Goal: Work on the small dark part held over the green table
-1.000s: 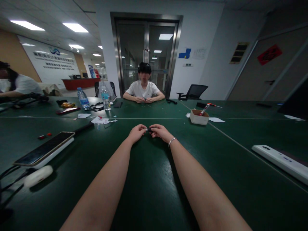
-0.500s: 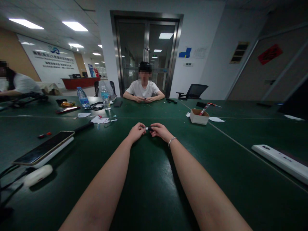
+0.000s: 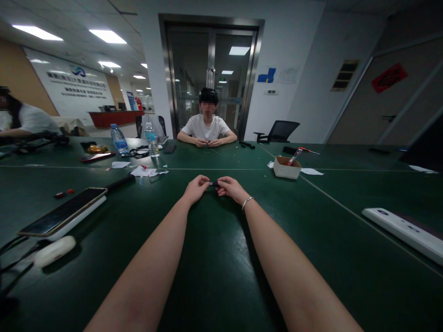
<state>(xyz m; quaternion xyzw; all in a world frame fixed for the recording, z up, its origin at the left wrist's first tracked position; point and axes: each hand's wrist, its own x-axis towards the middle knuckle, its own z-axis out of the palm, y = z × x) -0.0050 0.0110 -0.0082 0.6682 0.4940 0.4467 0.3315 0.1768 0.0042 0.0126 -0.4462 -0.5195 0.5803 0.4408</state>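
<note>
Just above the green table, a small black stick with a silvery end (image 3: pixel 213 184) is pinched between my two hands; its exact kind is too small to tell. My left hand (image 3: pixel 197 188) closes thumb and fingers on its left, silvery end. From the other side my right hand (image 3: pixel 231 189), with a silver bracelet (image 3: pixel 247 201) at the wrist, grips the black part. The fingertips cover both ends, leaving only a short stretch visible between them.
Left lie a phone (image 3: pixel 65 210) on a white block, a white mouse-like object (image 3: pixel 55 252) and cables. Further back stand two water bottles (image 3: pixel 152 140). A small open box (image 3: pixel 287 167) with tools sits right of my hands, and a long white device (image 3: pixel 403 233) beyond. A person (image 3: pixel 206 125) sits opposite.
Less of the silvery end shows between my fingers, and it looks duller than before. My hands and arms stay almost in place.
</note>
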